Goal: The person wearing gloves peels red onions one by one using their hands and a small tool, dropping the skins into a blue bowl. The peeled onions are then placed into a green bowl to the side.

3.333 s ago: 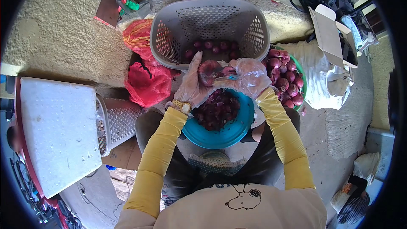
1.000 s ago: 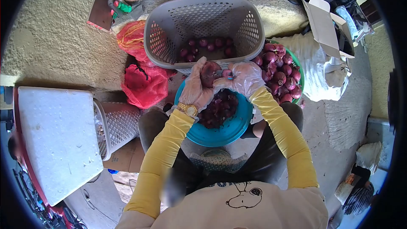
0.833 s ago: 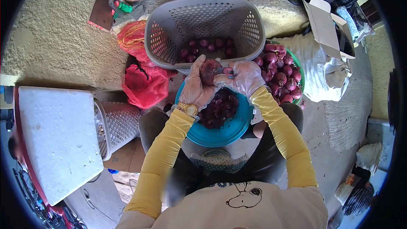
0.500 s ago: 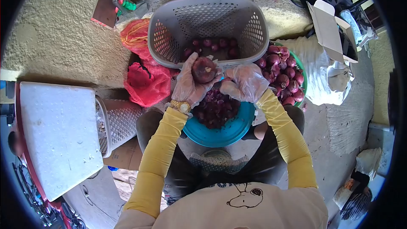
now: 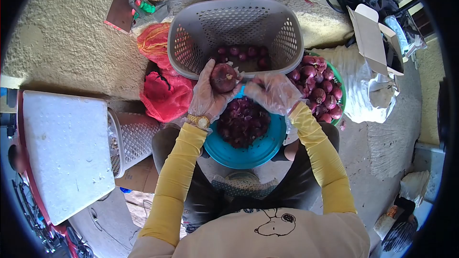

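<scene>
A large red onion (image 5: 223,78) rests in my left hand (image 5: 204,93), its fingers curled round it. My right hand (image 5: 275,93) is beside it, fingers curled together and slightly blurred; what they grip, if anything, is hidden. Both hands wear clear plastic gloves. Below them is a blue basin (image 5: 239,156) holding onion skins and dark red onion pieces (image 5: 243,124). Just beyond my hands stands a grey perforated basket (image 5: 234,12) with several red onions (image 5: 243,56) inside. To the right, a green-rimmed tub (image 5: 342,79) is heaped with unpeeled red onions (image 5: 319,93).
Red mesh sacks (image 5: 167,93) lie left of the basket. A white foam box lid (image 5: 67,153) and a white plastic basket (image 5: 136,136) are further left. At right are a white sack (image 5: 366,91) and an opened cardboard box (image 5: 370,36).
My left hand has moved slightly left and lower, and the onion has turned in it. My right hand has shifted a little down and left, its fingers slightly apart from the onion.
</scene>
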Demonstrator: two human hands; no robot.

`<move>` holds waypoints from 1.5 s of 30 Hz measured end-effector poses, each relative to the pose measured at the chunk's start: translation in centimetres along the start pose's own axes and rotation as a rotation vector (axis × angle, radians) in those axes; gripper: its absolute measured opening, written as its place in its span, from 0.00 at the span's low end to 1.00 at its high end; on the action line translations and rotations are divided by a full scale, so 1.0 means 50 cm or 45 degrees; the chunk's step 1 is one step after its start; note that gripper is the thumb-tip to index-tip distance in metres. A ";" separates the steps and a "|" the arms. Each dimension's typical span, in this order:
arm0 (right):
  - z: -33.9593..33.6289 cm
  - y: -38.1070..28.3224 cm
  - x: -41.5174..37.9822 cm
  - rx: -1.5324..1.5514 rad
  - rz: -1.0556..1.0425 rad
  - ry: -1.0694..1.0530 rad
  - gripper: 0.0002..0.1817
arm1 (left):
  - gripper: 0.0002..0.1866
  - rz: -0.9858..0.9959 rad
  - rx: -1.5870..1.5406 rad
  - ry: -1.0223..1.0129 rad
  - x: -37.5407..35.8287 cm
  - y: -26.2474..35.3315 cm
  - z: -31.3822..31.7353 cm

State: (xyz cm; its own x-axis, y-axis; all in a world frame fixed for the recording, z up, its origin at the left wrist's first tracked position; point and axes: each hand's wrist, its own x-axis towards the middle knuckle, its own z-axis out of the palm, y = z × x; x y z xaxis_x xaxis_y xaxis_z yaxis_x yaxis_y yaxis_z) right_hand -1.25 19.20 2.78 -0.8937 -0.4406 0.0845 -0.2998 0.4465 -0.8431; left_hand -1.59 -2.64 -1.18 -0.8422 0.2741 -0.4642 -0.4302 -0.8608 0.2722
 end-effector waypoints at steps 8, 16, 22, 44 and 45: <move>0.019 0.081 0.032 0.694 0.621 -0.002 0.25 | 0.25 0.151 0.274 -0.024 -0.015 -0.009 -0.007; 0.035 0.078 0.042 1.295 0.584 -0.001 0.20 | 0.35 -0.045 -0.028 -0.143 -0.021 0.026 -0.019; 0.049 0.080 0.036 1.313 0.781 -0.023 0.19 | 0.32 0.024 -0.213 -0.236 -0.030 0.037 0.000; 0.037 0.086 0.034 1.283 0.634 -0.125 0.21 | 0.29 0.209 -0.137 -0.143 -0.003 0.033 -0.001; 0.033 0.080 0.034 1.307 0.622 -0.116 0.22 | 0.30 0.189 -0.084 -0.179 -0.002 0.031 0.004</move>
State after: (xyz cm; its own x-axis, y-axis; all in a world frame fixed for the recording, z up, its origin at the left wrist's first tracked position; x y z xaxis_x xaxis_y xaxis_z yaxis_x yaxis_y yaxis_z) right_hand -3.41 18.96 -1.31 -0.7996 -0.4682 -0.3760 0.5257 -0.2432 -0.8152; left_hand -2.23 -3.93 -0.55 -0.9338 0.1959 -0.2996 -0.2800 -0.9211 0.2706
